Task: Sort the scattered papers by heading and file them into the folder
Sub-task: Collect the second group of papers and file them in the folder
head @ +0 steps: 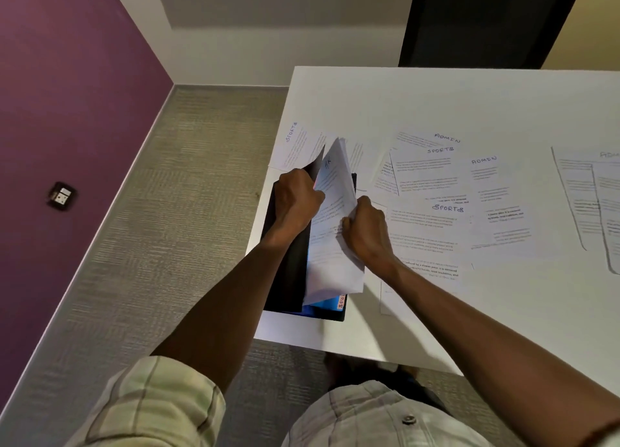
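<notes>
Black folder lies at the surface's near-left corner, long axis running away from the person. Left hand grips the cover's upper edge, holding it lifted open. Right hand pinches a sheaf of papers by its right edge; the sheaf stands tilted in the folder's mouth, long axis along the folder's. Its heading, partly seen, may read "HR". A tab at the folder's near end shows red letters, seemingly "SPO". Loose sheets to the right read "SPORTS" and "ADMIN"; the right hand is nearer them.
</notes>
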The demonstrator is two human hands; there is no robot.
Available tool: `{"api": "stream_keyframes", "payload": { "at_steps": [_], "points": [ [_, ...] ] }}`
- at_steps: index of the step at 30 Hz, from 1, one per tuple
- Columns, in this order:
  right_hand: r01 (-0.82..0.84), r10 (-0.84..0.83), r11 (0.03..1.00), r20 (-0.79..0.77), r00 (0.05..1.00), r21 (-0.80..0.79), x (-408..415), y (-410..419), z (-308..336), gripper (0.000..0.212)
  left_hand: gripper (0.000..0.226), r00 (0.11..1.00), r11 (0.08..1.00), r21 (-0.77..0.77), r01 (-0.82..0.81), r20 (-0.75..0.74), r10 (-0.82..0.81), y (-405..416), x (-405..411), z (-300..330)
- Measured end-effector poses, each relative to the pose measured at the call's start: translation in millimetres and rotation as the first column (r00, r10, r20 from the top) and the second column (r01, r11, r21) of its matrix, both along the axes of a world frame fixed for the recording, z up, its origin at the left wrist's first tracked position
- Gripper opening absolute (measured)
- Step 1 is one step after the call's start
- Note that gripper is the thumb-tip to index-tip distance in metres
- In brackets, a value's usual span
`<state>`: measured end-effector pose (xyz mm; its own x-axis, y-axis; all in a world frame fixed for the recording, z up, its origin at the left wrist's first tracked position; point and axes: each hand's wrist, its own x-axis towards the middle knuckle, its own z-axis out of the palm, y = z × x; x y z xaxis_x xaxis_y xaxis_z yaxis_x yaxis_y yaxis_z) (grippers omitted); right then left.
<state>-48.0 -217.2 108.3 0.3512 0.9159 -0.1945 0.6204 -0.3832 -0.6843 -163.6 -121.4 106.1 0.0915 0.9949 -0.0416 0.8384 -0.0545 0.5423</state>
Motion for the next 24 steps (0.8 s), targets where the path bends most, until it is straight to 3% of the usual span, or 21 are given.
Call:
{"api": "stream_keyframes", "payload": {
  "at_steps": [3, 10, 14, 18, 21, 24],
  "points": [
    [-0.027, 0.027, 0.999, -0.002, 1.0, 0.03, -12.3, 6.7, 0.2, 0.021, 0.019, 1.0, 1.0, -0.01, -0.009, 0.006, 0.009, 1.6, -4.3, 1.3],
    [-0.075, 0.071, 0.994, 0.055, 0.996, 0.077, -13.5, 6.3, 0.8, 0.025, 0.019, 0.998, 0.999, -0.026, -0.043, 0.048, 0.045, 5.4, -11.3, 6.3],
    [0.013, -0.011, 1.0, -0.091, 0.996, 0.022, -35.1, 2.8, -11.4, 0.013, 0.029, 0.998, 0.999, -0.015, -0.049, 0.03, 0.049, 5.0, -8.8, 10.8],
    [-0.028, 0.015, 0.996, -0.155, 0.988, -0.08, -56.0, 6.3, -25.4, 0.025, 0.024, 0.999, 0.998, -0.05, -0.036, 0.026, 0.037, 3.7, -2.7, 17.5],
    [-0.163, 0.12, 0.959, -0.187, 0.975, -0.233, -53.7, 8.6, -32.2, 0.019, 0.03, 1.0, 0.999, -0.039, -0.018, 0.021, 0.018, 0.5, -1.3, 18.2],
    [-0.2, 0.148, 0.94, -0.198, 0.969, -0.276, -46.8, 10.9, -32.3, 0.016, 0.023, 1.0, 0.999, -0.04, -0.022, 0.018, 0.023, -1.2, -1.3, 20.3]
  ]
}}
